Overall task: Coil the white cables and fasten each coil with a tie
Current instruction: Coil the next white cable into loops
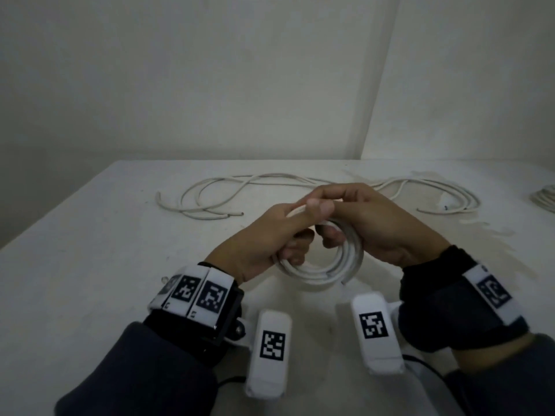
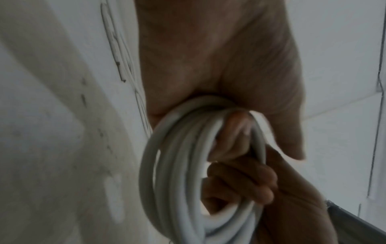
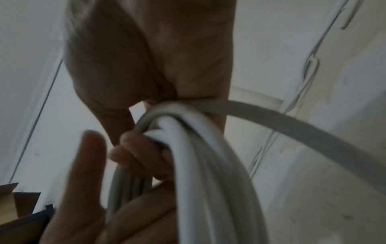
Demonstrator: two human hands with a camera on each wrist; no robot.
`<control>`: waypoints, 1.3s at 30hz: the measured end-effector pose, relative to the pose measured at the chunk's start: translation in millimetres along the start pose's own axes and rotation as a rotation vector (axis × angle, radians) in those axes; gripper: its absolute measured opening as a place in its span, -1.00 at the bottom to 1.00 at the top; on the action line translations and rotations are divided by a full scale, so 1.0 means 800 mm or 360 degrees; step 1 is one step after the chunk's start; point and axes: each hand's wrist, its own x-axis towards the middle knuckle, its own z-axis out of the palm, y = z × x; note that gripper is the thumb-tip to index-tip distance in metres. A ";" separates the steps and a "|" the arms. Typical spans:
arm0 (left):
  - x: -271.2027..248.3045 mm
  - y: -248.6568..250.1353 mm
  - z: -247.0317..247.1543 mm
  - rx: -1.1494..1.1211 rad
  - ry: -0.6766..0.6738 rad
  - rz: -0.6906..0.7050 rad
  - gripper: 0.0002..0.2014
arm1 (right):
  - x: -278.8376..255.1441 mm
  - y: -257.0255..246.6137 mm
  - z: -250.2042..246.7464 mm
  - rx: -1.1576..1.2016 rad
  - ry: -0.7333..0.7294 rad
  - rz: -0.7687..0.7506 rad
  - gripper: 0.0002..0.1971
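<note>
A coil of white cable hangs just above the middle of the table, held between both hands. My left hand grips its left side with the fingers curled through the loops. My right hand grips the right side, and the two thumbs meet over the top. In the left wrist view the coil hangs below my left palm. In the right wrist view one strand of the coil trails off to the right under my right hand.
Loose white cables lie at the back left and back right of the table. Another coil sits at the far right edge. Thin pale strips lie on the table. A cardboard box stands beyond the table.
</note>
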 end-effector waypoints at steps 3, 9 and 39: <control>0.005 -0.004 0.000 0.0019 0.0188 0.0062 -0.56 | 0.002 0.004 0.001 0.0028 0.0121 0.0051 -0.74; 0.014 -0.009 -0.009 -0.0312 0.0687 0.0139 -0.61 | 0.003 0.005 -0.001 -0.0105 0.0346 -0.0064 -0.85; 0.026 -0.035 -0.013 -0.1302 0.1272 -0.0009 -0.61 | 0.019 0.039 0.004 -0.0142 0.0717 0.0116 -0.86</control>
